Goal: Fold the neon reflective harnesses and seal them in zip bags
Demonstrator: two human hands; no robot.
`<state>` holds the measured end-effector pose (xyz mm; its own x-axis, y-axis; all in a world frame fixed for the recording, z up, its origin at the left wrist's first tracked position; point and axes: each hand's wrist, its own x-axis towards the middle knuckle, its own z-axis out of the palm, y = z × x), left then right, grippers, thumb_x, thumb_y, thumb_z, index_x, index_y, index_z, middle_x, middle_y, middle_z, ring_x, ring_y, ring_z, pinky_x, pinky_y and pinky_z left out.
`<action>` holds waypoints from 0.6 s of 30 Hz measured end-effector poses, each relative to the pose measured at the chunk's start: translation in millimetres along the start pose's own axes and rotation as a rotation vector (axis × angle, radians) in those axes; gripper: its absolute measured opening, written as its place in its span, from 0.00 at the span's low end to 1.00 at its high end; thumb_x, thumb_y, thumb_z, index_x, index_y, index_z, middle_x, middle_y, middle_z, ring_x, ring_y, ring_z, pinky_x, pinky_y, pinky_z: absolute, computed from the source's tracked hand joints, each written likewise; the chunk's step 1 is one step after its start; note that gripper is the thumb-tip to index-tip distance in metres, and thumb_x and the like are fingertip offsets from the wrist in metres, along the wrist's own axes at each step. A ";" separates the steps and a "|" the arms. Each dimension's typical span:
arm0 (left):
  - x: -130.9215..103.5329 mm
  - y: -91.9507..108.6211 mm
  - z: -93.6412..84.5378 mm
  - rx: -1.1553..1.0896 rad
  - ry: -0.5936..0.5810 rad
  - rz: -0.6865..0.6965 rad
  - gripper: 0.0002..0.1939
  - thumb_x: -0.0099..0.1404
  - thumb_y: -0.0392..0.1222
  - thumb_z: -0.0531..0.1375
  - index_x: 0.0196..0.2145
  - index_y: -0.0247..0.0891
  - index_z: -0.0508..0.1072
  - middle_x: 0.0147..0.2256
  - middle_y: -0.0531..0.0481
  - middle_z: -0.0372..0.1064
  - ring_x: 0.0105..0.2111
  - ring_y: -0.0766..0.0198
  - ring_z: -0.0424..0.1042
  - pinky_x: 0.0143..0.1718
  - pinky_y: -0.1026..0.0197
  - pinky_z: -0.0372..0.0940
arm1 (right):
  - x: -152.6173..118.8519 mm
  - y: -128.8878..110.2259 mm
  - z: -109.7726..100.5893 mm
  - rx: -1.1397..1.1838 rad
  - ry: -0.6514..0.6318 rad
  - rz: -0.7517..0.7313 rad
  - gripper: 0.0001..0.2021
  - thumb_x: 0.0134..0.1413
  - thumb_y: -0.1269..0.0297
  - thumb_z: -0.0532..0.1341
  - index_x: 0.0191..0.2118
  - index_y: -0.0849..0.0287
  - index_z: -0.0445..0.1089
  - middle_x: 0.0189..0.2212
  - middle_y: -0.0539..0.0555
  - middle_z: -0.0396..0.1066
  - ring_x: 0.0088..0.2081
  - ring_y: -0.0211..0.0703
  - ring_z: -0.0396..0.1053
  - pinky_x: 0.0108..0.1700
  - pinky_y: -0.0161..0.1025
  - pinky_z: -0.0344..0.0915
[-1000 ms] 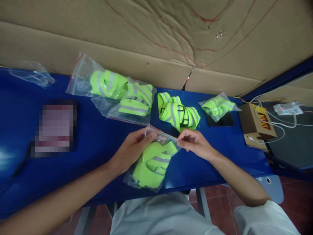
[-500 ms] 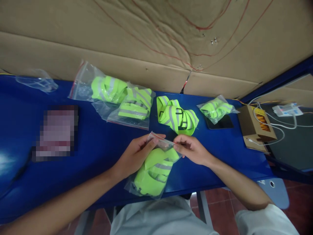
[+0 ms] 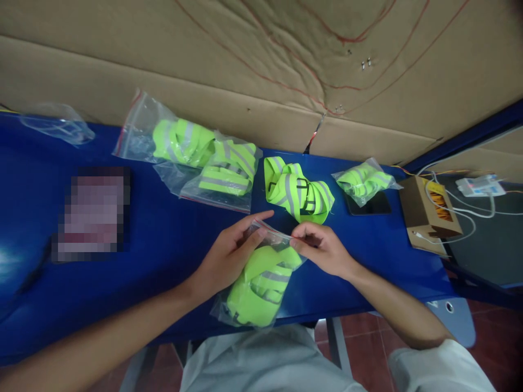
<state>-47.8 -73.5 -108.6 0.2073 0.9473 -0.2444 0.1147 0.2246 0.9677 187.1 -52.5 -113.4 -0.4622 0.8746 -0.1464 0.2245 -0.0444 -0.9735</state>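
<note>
Near the table's front edge lies a clear zip-lock bag [image 3: 229, 313] holding a folded neon-yellow reflective strap [image 3: 255, 291] with grey stripes. My left hand [image 3: 232, 247] pinches the bag's top left corner between thumb and fingers, its index finger stretched out past the edge. At the other end of the red-lined seal, my right hand [image 3: 321, 245] grips the bag's top right corner with thumb and bent fingers. Just beyond my hands sits a loose bundle of the same strap [image 3: 294, 190] with black buckles, outside any bag.
Two bagged straps [image 3: 226, 169] overlap at the back. A smaller bagged strap [image 3: 363, 182] rests partly on a dark phone [image 3: 373, 203]. Right of it stand a cardboard box [image 3: 425, 212], white cables and a power strip [image 3: 480, 186]. An empty plastic bag [image 3: 57, 128] lies far left, a blurred-out object [image 3: 92, 212] nearer.
My left index finger has lifted and straightened away from the bag's edge. Both hands keep their hold on the bag's top. The camera view has shifted slightly.
</note>
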 end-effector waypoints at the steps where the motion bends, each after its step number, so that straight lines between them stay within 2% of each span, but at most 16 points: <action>1: -0.1 -0.3 0.3 -0.014 0.027 -0.002 0.27 0.70 0.57 0.59 0.61 0.41 0.72 0.39 0.50 0.80 0.33 0.61 0.75 0.32 0.63 0.67 | 0.1 0.1 0.5 0.001 0.008 0.001 0.12 0.64 0.55 0.65 0.35 0.58 0.71 0.27 0.47 0.66 0.27 0.34 0.61 0.29 0.33 0.57; 3: -0.3 -0.6 0.8 -0.033 0.056 0.007 0.28 0.70 0.57 0.59 0.62 0.40 0.71 0.41 0.48 0.80 0.35 0.60 0.76 0.35 0.62 0.69 | 0.4 -0.1 1.8 -0.004 0.020 0.003 0.11 0.63 0.56 0.66 0.37 0.58 0.72 0.28 0.48 0.67 0.28 0.34 0.62 0.30 0.33 0.58; 6: -1.2 -0.6 0.5 -0.023 0.028 0.020 0.28 0.71 0.57 0.58 0.62 0.40 0.71 0.41 0.48 0.80 0.36 0.60 0.76 0.36 0.63 0.69 | 0.3 -1.9 4.1 -0.020 0.024 -0.007 0.10 0.63 0.56 0.66 0.40 0.58 0.73 0.29 0.48 0.69 0.29 0.35 0.64 0.32 0.34 0.59; 11: -2.1 -3.7 -0.2 -0.013 0.016 0.064 0.28 0.72 0.55 0.58 0.63 0.40 0.70 0.39 0.50 0.81 0.35 0.62 0.77 0.35 0.64 0.69 | 0.1 -3.1 7.1 -0.066 0.046 -0.018 0.10 0.64 0.56 0.65 0.37 0.57 0.72 0.29 0.48 0.69 0.29 0.35 0.64 0.31 0.34 0.58; 15: 1.8 -7.7 4.7 -0.007 -0.001 0.121 0.27 0.73 0.54 0.57 0.65 0.41 0.67 0.45 0.49 0.81 0.42 0.59 0.80 0.45 0.62 0.73 | 2.1 -0.4 9.6 -0.093 0.057 -0.072 0.08 0.64 0.59 0.64 0.38 0.57 0.71 0.30 0.48 0.69 0.30 0.36 0.65 0.33 0.34 0.59; 18: -1.0 -3.9 2.6 0.028 -0.045 0.167 0.28 0.74 0.53 0.56 0.67 0.42 0.64 0.48 0.47 0.81 0.46 0.57 0.80 0.49 0.58 0.74 | 4.0 1.6 9.5 -0.111 0.042 -0.120 0.06 0.64 0.62 0.62 0.36 0.57 0.69 0.28 0.47 0.65 0.29 0.35 0.62 0.32 0.34 0.57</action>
<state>-46.0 -75.9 -112.4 0.2688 0.9596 -0.0831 0.1017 0.0575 0.9932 177.5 -53.7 -117.2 -0.4558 0.8898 -0.0208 0.2645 0.1131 -0.9577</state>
